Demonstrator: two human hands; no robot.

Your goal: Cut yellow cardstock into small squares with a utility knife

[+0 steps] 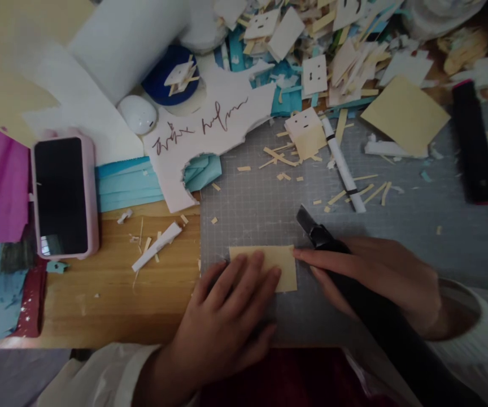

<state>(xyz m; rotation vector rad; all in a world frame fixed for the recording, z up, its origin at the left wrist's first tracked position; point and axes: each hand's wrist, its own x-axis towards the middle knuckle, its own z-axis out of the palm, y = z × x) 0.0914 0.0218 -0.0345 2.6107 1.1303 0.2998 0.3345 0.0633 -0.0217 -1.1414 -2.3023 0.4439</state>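
Note:
A pale yellow paper rectangle [287,271] lies on the grey gridded cutting mat [252,209] near its front edge. My left hand [231,316] rests on the paper's left and middle part, palm down, fingers spread a little. From the right, my right hand [379,277] holds a black utility knife [332,243], its blade pointing up and left above the mat. The index fingertip of that hand touches the paper's upper right corner. The handle runs down under the hand toward the lower right.
Scraps and small face-drawn cards [314,76] pile up at the back. A white pen [343,164], a black case [475,141] and a yellow square [405,116] lie on the right; a phone [61,195] and white board [210,127] on the left.

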